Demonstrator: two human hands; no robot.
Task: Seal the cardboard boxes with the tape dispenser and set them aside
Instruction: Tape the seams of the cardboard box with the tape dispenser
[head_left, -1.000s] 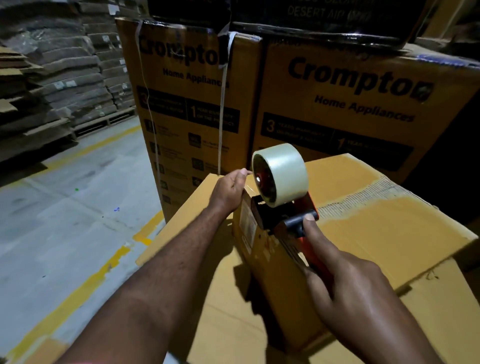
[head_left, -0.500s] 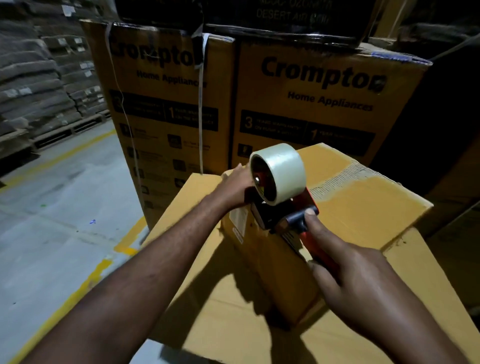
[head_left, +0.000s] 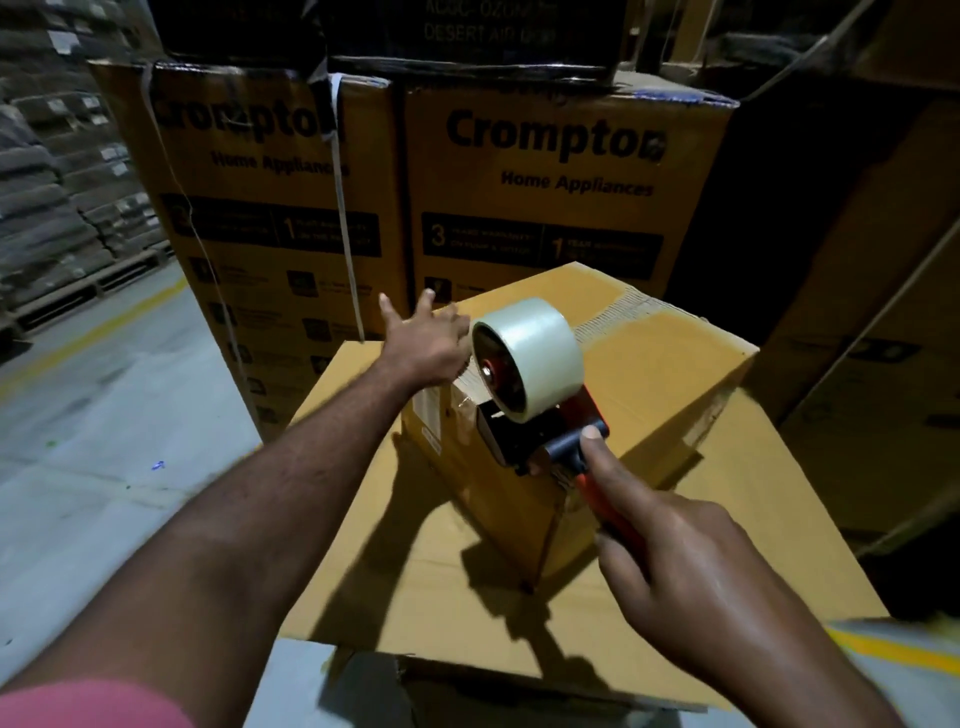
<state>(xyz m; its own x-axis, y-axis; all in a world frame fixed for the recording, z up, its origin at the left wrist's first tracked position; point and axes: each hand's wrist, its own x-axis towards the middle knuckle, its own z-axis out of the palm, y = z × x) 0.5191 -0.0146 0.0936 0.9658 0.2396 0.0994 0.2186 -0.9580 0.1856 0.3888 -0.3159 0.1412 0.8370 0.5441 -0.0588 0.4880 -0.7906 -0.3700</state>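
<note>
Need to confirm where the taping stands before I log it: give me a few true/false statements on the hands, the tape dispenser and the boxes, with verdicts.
1. The right hand grips the tape dispenser by its red handle. True.
2. The left hand is curled round the tape roll. False: its fingers are spread and it grips nothing.
3. The tape dispenser is at the near edge of the small box. True.
4. The small box stands on the bare floor. False: it rests on a larger box.
5. The printed boxes behind read "Crompton Home Appliances". True.
</note>
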